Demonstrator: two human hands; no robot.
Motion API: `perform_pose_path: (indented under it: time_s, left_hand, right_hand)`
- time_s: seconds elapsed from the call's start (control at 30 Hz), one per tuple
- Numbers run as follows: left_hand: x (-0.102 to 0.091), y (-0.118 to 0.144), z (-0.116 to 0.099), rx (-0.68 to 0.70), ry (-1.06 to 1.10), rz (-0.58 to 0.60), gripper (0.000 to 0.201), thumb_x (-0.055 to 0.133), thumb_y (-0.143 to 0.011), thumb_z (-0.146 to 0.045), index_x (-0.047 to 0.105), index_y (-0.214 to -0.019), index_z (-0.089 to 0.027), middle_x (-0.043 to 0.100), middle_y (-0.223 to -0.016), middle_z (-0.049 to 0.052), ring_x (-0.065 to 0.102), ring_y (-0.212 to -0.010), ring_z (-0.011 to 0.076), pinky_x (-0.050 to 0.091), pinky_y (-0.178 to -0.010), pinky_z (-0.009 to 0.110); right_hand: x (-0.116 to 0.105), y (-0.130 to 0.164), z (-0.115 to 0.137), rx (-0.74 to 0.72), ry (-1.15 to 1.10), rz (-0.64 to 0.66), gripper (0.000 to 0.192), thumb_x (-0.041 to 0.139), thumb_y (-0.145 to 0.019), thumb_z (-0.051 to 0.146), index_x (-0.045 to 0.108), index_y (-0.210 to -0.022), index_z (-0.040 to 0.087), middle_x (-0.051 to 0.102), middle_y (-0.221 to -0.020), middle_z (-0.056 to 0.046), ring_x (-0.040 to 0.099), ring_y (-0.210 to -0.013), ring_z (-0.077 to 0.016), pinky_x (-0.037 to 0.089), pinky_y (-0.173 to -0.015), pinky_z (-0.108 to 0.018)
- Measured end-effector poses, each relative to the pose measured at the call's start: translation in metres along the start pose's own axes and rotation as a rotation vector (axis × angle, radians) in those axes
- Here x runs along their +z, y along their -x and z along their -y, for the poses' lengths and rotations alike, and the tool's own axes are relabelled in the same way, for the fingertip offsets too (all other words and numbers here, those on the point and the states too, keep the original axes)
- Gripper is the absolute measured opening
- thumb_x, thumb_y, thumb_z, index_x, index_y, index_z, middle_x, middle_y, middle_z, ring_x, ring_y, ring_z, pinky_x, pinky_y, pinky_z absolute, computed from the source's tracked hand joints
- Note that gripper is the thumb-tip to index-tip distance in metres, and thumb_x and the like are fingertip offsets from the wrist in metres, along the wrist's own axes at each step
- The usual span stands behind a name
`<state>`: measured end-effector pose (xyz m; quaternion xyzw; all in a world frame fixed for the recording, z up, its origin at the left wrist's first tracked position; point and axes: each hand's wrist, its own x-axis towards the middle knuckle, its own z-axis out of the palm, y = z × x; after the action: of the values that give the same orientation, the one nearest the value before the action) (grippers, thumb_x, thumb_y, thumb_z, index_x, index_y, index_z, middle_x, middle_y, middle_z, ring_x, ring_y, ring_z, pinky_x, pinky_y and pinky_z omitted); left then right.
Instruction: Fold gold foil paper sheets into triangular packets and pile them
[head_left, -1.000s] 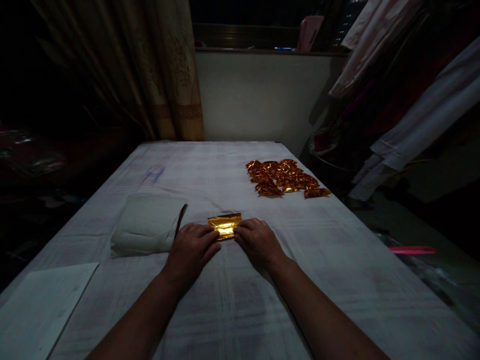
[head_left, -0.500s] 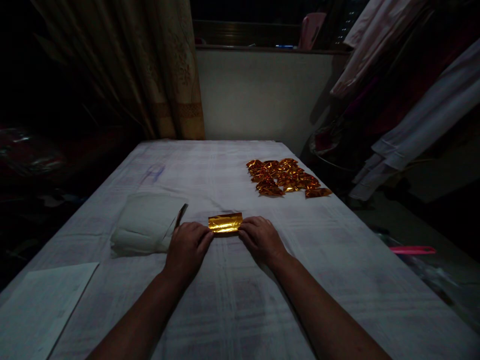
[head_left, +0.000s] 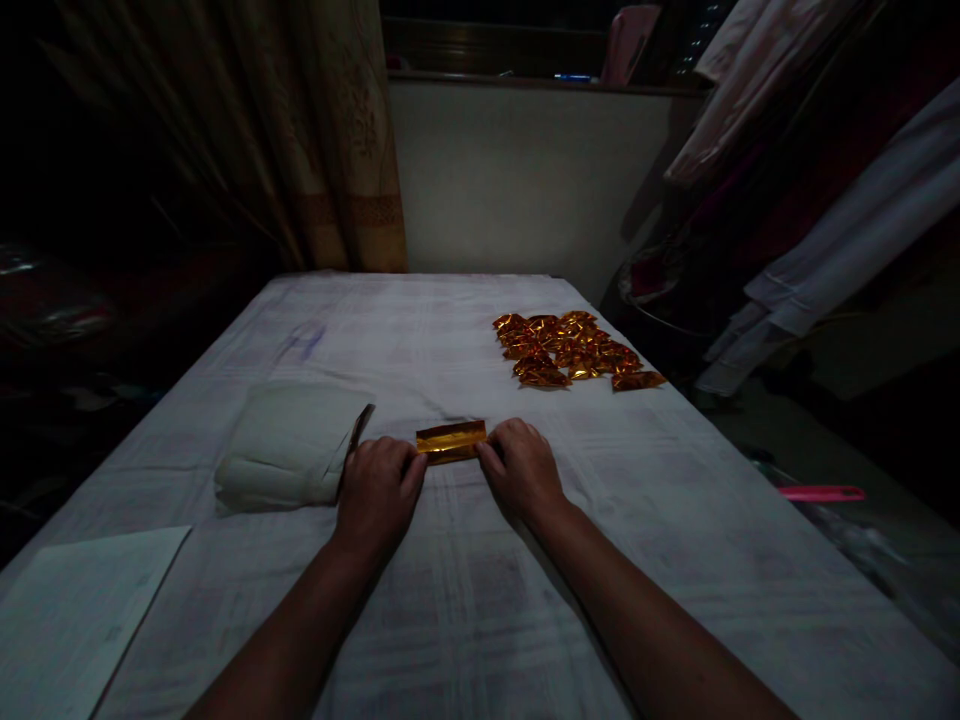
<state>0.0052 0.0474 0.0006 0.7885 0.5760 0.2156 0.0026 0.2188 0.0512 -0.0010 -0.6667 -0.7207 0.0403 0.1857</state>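
A narrow folded strip of gold foil paper (head_left: 451, 440) lies flat on the white cloth-covered table (head_left: 465, 600), near the middle. My left hand (head_left: 379, 490) pinches its left end and my right hand (head_left: 519, 468) pinches its right end, fingers curled down on the foil. A pile of several folded gold foil pieces (head_left: 574, 348) sits farther back on the right, apart from both hands.
A pale stack of paper in a wrapper (head_left: 289, 445) lies just left of my left hand. A white sheet (head_left: 71, 615) rests at the near left corner. A curtain (head_left: 330, 130) hangs behind; clothes (head_left: 810, 200) hang at the right, beyond the table's edge.
The gold foil has become narrower, folded into a thinner strip. Both hands shifted slightly outward and back along it, staying on its ends.
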Motion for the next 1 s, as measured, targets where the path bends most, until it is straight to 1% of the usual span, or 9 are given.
perform_pose_path:
  time_s: [0.13,0.3,0.37,0.47,0.63,0.8,1.0]
  left_hand:
    - [0.002,-0.002,-0.004,-0.046,-0.038,0.006,0.027,0.052,-0.097,-0.037,0.061,-0.077,-0.022,0.067,-0.081,0.006,0.061,-0.085,0.0273,0.044,-0.078,0.041]
    - [0.002,-0.002,-0.007,-0.048,-0.097,-0.012,0.027,0.050,-0.098,-0.034,0.061,-0.077,-0.022,0.065,-0.079,0.006,0.060,-0.084,0.0266,0.042,-0.076,0.040]
    - [0.001,-0.002,-0.008,-0.052,-0.119,0.007,0.028,0.050,-0.099,-0.034,0.061,-0.077,-0.022,0.065,-0.079,0.006,0.060,-0.085,0.0268,0.042,-0.076,0.040]
    - [-0.003,-0.003,-0.012,-0.077,-0.135,0.070,0.026,0.050,-0.099,-0.032,0.062,-0.079,-0.021,0.065,-0.082,0.007,0.060,-0.088,0.0270,0.041,-0.078,0.039]
    - [-0.008,-0.006,-0.017,-0.132,-0.165,0.164,0.024,0.051,-0.099,-0.032,0.064,-0.083,-0.019,0.067,-0.090,0.008,0.059,-0.095,0.0276,0.039,-0.083,0.040]
    - [-0.010,-0.008,-0.020,-0.151,-0.175,0.187,0.023,0.052,-0.099,-0.031,0.065,-0.085,-0.019,0.068,-0.092,0.008,0.060,-0.096,0.0278,0.039,-0.084,0.040]
    - [-0.010,-0.009,-0.021,-0.167,-0.162,0.178,0.021,0.053,-0.098,-0.030,0.065,-0.083,-0.019,0.068,-0.092,0.008,0.061,-0.095,0.0281,0.040,-0.083,0.040]
  right_hand:
    - [-0.003,-0.001,0.004,0.027,0.056,0.020,0.017,0.059,-0.097,0.032,0.066,-0.086,0.021,0.066,-0.093,-0.008,0.061,-0.091,-0.0241,0.040,-0.078,-0.034]
    - [-0.003,-0.001,0.006,0.034,0.085,0.019,0.018,0.058,-0.098,0.032,0.066,-0.087,0.021,0.065,-0.094,-0.008,0.060,-0.092,-0.0245,0.040,-0.077,-0.034]
    - [-0.003,-0.001,0.007,0.040,0.089,0.020,0.018,0.058,-0.098,0.033,0.066,-0.088,0.021,0.065,-0.094,-0.009,0.060,-0.092,-0.0244,0.039,-0.077,-0.034]
    - [-0.001,-0.001,0.007,0.052,0.089,0.026,0.018,0.058,-0.099,0.033,0.066,-0.088,0.020,0.064,-0.094,-0.008,0.059,-0.091,-0.0237,0.038,-0.076,-0.034]
    - [0.000,0.000,0.007,0.054,0.079,-0.009,0.016,0.060,-0.098,0.032,0.066,-0.088,0.020,0.064,-0.094,-0.006,0.058,-0.091,-0.0227,0.036,-0.076,-0.033]
    - [0.000,0.001,0.009,0.065,0.073,-0.016,0.014,0.062,-0.097,0.030,0.066,-0.089,0.020,0.064,-0.095,-0.007,0.058,-0.092,-0.0231,0.036,-0.077,-0.033]
    - [0.001,0.000,0.008,0.075,0.034,-0.026,0.014,0.061,-0.096,0.029,0.065,-0.087,0.020,0.065,-0.095,-0.007,0.059,-0.092,-0.0235,0.037,-0.078,-0.033]
